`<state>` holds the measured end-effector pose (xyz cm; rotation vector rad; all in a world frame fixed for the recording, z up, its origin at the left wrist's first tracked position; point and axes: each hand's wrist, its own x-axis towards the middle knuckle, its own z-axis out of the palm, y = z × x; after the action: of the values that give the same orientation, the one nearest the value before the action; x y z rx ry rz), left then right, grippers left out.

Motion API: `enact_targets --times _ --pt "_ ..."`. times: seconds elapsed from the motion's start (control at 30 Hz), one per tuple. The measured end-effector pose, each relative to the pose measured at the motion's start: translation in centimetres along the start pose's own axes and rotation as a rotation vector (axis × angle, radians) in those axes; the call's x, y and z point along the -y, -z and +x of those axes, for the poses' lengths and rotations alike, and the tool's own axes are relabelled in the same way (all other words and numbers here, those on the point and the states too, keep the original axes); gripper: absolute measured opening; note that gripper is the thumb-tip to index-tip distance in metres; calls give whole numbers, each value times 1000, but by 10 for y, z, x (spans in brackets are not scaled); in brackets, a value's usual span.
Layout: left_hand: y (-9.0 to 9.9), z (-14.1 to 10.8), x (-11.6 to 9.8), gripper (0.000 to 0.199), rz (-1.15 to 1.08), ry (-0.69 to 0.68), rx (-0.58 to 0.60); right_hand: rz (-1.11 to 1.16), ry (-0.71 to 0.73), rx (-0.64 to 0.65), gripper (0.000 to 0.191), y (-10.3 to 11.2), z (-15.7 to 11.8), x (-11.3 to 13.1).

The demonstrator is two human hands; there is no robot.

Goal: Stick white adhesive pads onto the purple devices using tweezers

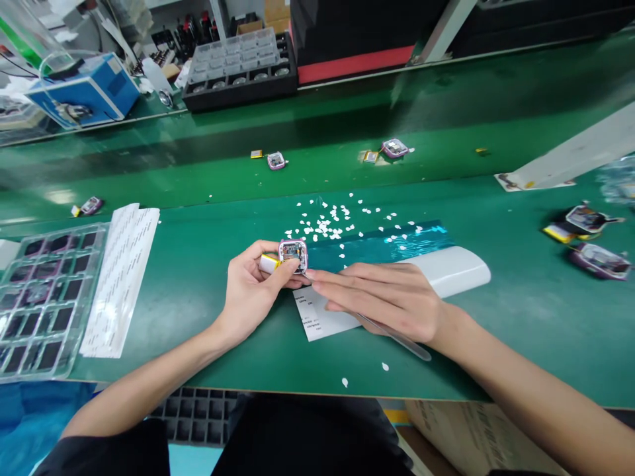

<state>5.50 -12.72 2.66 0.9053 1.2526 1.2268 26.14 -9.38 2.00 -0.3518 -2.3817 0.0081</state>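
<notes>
My left hand (251, 284) is closed around a small open watch case (293, 250) with a pinkish rim and a circuit board showing inside. A silver-and-yellow battery (268, 264) sticks out beside the case, between thumb and fingers. My right hand (397, 301) grips metal tweezers (409, 345), whose tips reach the case's lower right edge. Whether the tips pinch anything is too small to tell. Under my right hand lie a white printed sheet (317, 320) and a shiny teal film (421, 241). Small white round stickers with tabs (325, 228) are scattered behind the case.
On the left stands a clear compartment tray (37, 301) of dark screens, beside white strips (122, 284). More open watch cases (395, 148) with batteries lie at the back and right (600, 261). A white post (570, 152) rises at right. A blue box (84, 90) sits on the shelf.
</notes>
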Motion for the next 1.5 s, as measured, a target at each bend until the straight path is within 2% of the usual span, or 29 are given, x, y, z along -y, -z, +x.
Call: enact_targets --times 0.07,0.13,0.23,0.33,0.4,0.43,0.47,0.53,0.67,0.73,0.8,0.93,1.03,1.13,1.27,1.5 --pt "4 9 3 30 44 -49 -18 -13 12 -8 31 -1 1 -1" --pt "16 27 7 33 156 -161 -88 -38 25 -12 31 -1 2 -2" --pt "52 69 10 28 515 -355 -314 -63 43 -17 29 -2 4 -2" --pt "95 104 6 36 968 -417 -517 -80 79 -38 25 -2 3 -4" --pt "113 113 0 38 1047 -455 -580 -102 84 -65 22 -2 3 -7" --pt "115 113 -3 36 1059 -485 -569 -118 62 -72 21 -2 3 -9" --pt "114 110 -6 32 1057 -524 -525 -133 24 -68 20 -1 5 -11" --pt "102 98 -11 24 1056 -629 -342 -181 -111 -24 24 4 10 -15" --pt "61 60 -9 27 1053 -879 242 -365 -379 52 33 28 13 -20" --pt "44 42 0 31 1077 -965 487 -424 -529 73 32 40 2 -10" --pt "33 30 11 32 1114 -1018 607 -446 -640 110 32 43 -18 13" --pt "28 26 24 38 1160 -1059 634 -456 -785 174 33 27 -63 70" --pt "31 28 25 35 1144 -1088 636 -460 -855 170 35 12 -78 90" --pt "32 26 24 25 1126 -1127 653 -433 -870 156 38 3 -73 86" --pt "29 24 22 17 1134 -1170 670 -390 -846 128 39 1 -66 71" --pt "31 31 25 17 1107 -1169 615 -385 -831 83 39 -3 -74 72"
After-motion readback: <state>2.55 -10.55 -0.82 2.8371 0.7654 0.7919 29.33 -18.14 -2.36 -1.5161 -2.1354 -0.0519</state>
